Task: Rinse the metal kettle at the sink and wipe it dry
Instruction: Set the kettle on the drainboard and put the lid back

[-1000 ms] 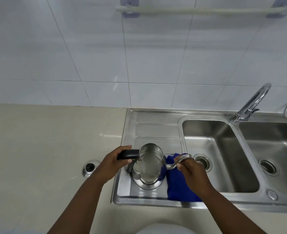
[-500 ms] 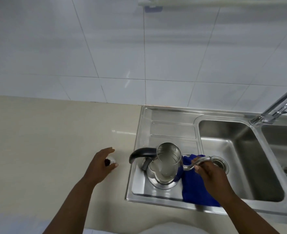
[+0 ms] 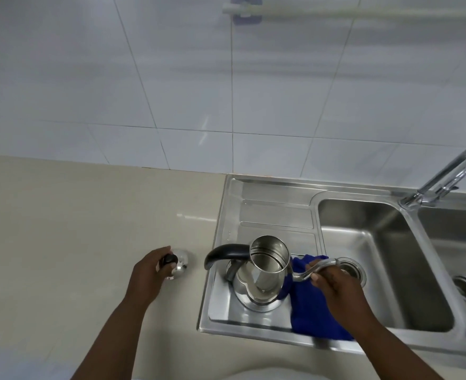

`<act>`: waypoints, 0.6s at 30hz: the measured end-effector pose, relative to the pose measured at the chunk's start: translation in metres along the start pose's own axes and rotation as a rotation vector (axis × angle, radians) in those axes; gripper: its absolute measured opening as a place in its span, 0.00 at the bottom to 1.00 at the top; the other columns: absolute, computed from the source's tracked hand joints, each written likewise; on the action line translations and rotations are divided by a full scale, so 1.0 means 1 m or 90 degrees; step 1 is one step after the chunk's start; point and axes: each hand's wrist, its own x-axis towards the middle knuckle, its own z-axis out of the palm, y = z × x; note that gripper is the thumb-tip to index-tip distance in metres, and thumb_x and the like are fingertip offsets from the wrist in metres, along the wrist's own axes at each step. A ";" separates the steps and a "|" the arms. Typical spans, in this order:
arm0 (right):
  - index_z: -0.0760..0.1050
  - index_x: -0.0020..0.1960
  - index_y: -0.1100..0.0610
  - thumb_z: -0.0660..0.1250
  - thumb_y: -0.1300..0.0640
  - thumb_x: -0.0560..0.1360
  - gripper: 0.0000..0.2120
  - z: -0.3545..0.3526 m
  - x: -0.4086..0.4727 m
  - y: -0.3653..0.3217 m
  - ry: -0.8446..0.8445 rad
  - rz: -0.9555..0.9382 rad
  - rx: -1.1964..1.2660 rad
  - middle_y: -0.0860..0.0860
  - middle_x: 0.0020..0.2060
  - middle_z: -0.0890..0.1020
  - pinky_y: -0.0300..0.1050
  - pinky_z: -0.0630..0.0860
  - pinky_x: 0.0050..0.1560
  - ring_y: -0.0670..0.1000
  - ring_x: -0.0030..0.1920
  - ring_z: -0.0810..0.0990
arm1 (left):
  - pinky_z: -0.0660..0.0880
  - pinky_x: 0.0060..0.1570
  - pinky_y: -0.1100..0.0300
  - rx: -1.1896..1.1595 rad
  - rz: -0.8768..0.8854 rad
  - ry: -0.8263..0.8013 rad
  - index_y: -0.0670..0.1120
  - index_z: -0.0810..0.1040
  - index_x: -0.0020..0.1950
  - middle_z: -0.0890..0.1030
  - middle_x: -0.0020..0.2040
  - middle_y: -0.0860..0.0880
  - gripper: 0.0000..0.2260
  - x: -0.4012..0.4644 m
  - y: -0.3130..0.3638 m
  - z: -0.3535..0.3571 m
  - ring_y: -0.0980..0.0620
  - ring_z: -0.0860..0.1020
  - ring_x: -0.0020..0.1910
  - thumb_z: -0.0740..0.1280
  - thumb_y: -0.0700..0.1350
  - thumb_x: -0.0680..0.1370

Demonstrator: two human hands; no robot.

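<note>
The pale beige stone worktop (image 3: 75, 229) carries a shiny metal lid with a black knob (image 3: 178, 266) near its front edge, just left of the inset stainless steel sink unit (image 3: 275, 193).

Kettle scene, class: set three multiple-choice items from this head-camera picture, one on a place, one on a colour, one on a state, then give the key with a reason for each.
1. Where does the kettle stand?
A. on the sink's drainboard
B. in the basin
C. on the counter

2. What colour is the cloth beside it?
A. white
B. blue
C. green

3. What is the left hand doing?
A. resting flat
B. turning the tap
C. closing its grip on the lid's black knob

Key: A, its base sits on the flat steel left of the basin; B, the cloth is deep blue; C, the fingers wrap the knob on the counter while the right hand holds the spout.
</note>
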 end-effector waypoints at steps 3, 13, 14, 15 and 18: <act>0.80 0.55 0.52 0.67 0.60 0.77 0.09 0.000 -0.001 -0.001 -0.004 0.001 0.017 0.34 0.52 0.80 0.34 0.75 0.50 0.38 0.50 0.81 | 0.65 0.54 0.81 -0.018 0.092 0.034 0.49 0.79 0.61 0.81 0.54 0.55 0.18 0.000 0.053 -0.001 0.61 0.77 0.56 0.73 0.37 0.72; 0.79 0.56 0.51 0.65 0.58 0.78 0.09 -0.001 -0.002 -0.005 -0.006 0.013 0.025 0.43 0.47 0.85 0.44 0.80 0.53 0.40 0.48 0.82 | 0.78 0.57 0.55 -0.102 0.257 -0.176 0.54 0.81 0.56 0.81 0.59 0.59 0.14 -0.032 0.181 0.060 0.61 0.78 0.59 0.73 0.47 0.71; 0.79 0.56 0.51 0.65 0.58 0.78 0.08 -0.001 -0.002 -0.006 -0.007 0.013 0.024 0.43 0.47 0.85 0.43 0.80 0.53 0.40 0.49 0.82 | 0.79 0.56 0.53 -0.086 0.250 -0.188 0.56 0.80 0.57 0.81 0.59 0.60 0.15 -0.032 0.182 0.067 0.61 0.78 0.59 0.73 0.49 0.71; 0.79 0.56 0.51 0.65 0.57 0.78 0.08 -0.001 -0.002 -0.006 -0.009 0.015 0.022 0.43 0.46 0.85 0.43 0.80 0.53 0.40 0.49 0.82 | 0.79 0.56 0.52 -0.070 0.245 -0.195 0.56 0.79 0.57 0.81 0.59 0.60 0.15 -0.033 0.181 0.072 0.61 0.79 0.58 0.73 0.50 0.71; 0.78 0.56 0.49 0.65 0.56 0.78 0.08 -0.001 -0.003 -0.004 -0.017 0.027 0.007 0.42 0.46 0.85 0.43 0.80 0.52 0.40 0.47 0.82 | 0.78 0.57 0.52 -0.046 0.242 -0.193 0.56 0.78 0.59 0.82 0.57 0.58 0.16 -0.033 0.182 0.078 0.58 0.81 0.54 0.73 0.49 0.72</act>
